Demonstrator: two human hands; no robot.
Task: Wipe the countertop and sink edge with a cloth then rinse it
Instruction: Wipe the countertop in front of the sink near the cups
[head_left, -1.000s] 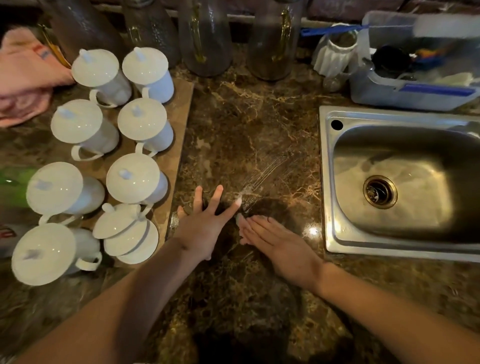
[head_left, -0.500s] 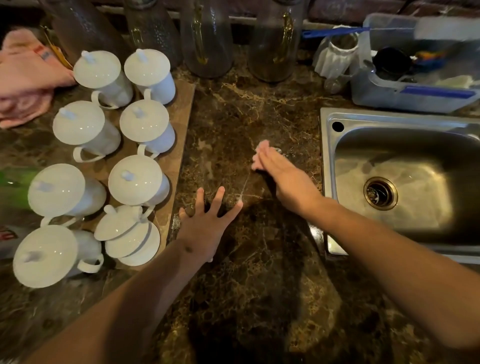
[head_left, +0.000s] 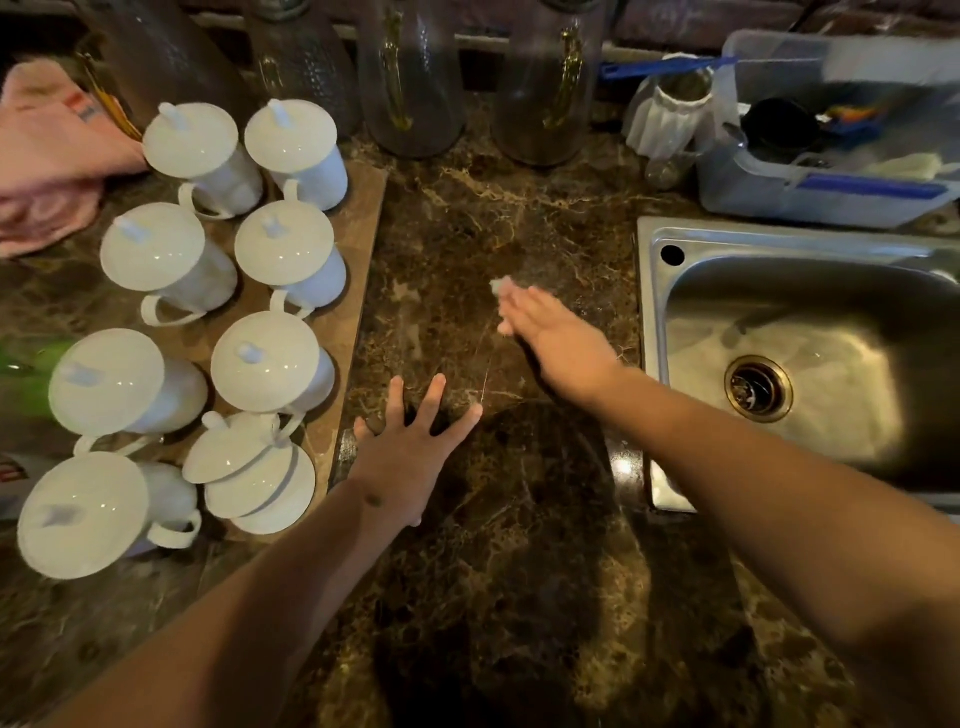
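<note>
Right hand (head_left: 558, 343) presses a small cloth (head_left: 501, 286) flat-fingered on the tabletop (head_left: 493, 571); sink edge (head_left: 643, 332) lies just rightward, nearer this hand. Left hand (head_left: 410, 447) rests splayed, empty.

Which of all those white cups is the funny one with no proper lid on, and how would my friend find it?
Start at the steel sink and look left across the dark marble counter to the brown board holding lidded white cups. The one you mean sits at the board's near right corner, just left of the left hand. Its neighbours stand upright with lids flat on; this one looks tipped, lid askew.
</note>
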